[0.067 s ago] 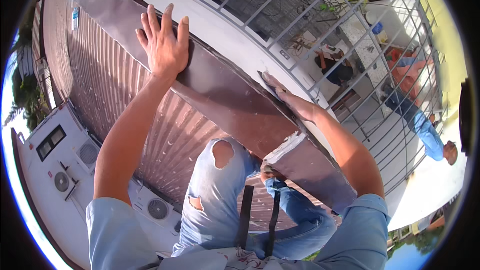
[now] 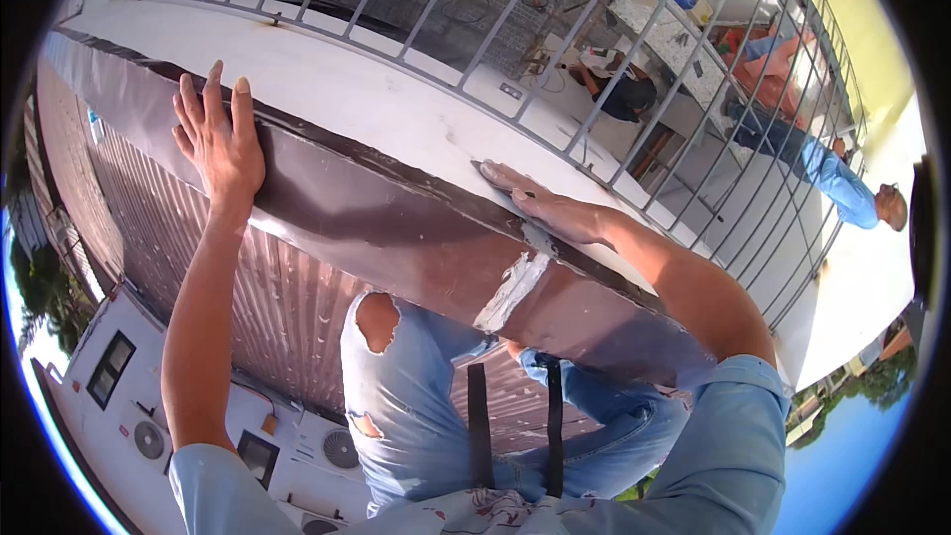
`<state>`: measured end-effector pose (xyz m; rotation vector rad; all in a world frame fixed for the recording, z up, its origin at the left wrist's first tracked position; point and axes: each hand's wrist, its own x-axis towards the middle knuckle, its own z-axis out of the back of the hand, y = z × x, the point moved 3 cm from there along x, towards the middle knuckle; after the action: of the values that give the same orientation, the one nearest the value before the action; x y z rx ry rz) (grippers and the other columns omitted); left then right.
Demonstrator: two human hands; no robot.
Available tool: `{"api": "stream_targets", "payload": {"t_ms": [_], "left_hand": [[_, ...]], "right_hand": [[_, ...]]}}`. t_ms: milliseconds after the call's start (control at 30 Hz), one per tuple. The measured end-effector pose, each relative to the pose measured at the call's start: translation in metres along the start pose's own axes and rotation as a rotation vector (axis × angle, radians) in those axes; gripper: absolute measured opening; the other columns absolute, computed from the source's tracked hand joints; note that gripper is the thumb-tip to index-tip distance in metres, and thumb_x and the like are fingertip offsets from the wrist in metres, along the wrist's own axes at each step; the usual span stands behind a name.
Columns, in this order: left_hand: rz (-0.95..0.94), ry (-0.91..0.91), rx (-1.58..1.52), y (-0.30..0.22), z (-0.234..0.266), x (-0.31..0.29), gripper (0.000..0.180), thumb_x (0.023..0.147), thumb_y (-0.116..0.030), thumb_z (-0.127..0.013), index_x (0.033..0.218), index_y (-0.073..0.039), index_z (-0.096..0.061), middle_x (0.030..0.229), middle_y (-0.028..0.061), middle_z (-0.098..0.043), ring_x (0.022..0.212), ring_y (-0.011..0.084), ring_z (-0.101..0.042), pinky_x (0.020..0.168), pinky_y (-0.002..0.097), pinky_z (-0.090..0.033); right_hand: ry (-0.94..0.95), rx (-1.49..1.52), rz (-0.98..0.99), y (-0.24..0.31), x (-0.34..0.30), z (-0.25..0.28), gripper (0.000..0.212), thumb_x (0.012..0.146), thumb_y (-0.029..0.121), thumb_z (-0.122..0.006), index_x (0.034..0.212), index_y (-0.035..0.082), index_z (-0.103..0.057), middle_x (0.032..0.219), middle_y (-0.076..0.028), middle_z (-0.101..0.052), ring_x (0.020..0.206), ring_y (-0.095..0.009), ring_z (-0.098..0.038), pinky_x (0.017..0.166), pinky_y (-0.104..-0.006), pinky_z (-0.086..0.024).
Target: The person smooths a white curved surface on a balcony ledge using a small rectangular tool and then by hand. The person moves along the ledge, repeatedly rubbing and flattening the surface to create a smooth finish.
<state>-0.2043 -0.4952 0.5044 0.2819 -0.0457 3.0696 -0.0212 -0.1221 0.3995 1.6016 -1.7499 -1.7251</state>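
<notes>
The brown sheet-metal flashing lies beneath the spread fingers of the left hand, likely stiff yet dentable (grip its edge near those fingertips); the right hand has fingers together, hold indeterminable.

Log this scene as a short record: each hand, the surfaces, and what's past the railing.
Left hand: fingers spread, flat on the brown strip
Right hand: on the white ledge; grip unclear
Strip mark: pale streak across it
Below strip: corrugated roof
Past railing: person in blue, others
</notes>
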Motion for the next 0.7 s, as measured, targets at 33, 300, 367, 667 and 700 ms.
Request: {"api": "stream_targets", "payload": {"t_ms": [33,300,367,667,700], "left_hand": [[0.127,0.147,-0.100,0.009,-0.010,-0.001,0.081,0.096,-0.076,-0.035,0.147,-0.015,-0.053,0.164,0.0211,-0.031,0.152,0.0398,-0.027,0.122,0.0650,-0.020],[-0.004,0.196,-0.212,0.088,-0.043,0.023,0.058,0.112,-0.043,-0.036,0.150,-0.002,-0.050,0.157,0.0127,-0.046,0.154,0.0282,-0.027,0.127,0.0416,-0.016],[-0.101,0.225,-0.274,0.088,-0.040,0.023,0.057,0.111,-0.042,-0.038,0.149,-0.001,-0.051,0.154,0.0124,-0.047,0.150,0.0264,-0.034,0.126,0.0397,-0.020],[-0.038,0.275,-0.365,0.080,-0.039,0.020,0.054,0.112,-0.041,-0.038,0.146,-0.002,-0.053,0.148,0.0093,-0.052,0.143,0.0227,-0.042,0.124,0.0381,-0.023],[-0.056,0.289,-0.376,0.081,-0.040,0.021,0.053,0.112,-0.040,-0.039,0.146,-0.002,-0.053,0.148,0.0093,-0.052,0.144,0.0224,-0.041,0.124,0.0383,-0.022]], "right_hand": [[-0.029,-0.022,-0.121,-0.033,-0.034,-0.002,0.064,0.112,0.048,-0.019,0.167,0.017,-0.009,0.174,-0.010,0.000,0.161,-0.028,0.004,0.131,-0.0444,0.000],[-0.122,0.021,-0.495,-0.250,-0.176,0.012,0.071,0.110,0.051,-0.023,0.167,0.011,-0.006,0.174,-0.013,-0.003,0.161,-0.029,0.002,0.131,-0.0463,-0.003],[-0.192,0.112,-0.554,-0.301,-0.164,0.020,0.071,0.110,0.049,-0.025,0.167,0.011,-0.007,0.174,-0.013,-0.005,0.161,-0.030,0.000,0.131,-0.0458,-0.005],[-0.179,-0.062,0.008,-0.263,0.143,0.077,0.071,0.110,0.049,-0.023,0.165,0.006,-0.016,0.174,-0.010,-0.011,0.160,-0.027,-0.009,0.131,-0.0422,-0.009],[-0.178,-0.025,0.063,-0.250,0.168,0.078,0.071,0.110,0.050,-0.024,0.165,0.007,-0.017,0.174,-0.010,-0.011,0.160,-0.028,-0.011,0.131,-0.0421,-0.010]]}}
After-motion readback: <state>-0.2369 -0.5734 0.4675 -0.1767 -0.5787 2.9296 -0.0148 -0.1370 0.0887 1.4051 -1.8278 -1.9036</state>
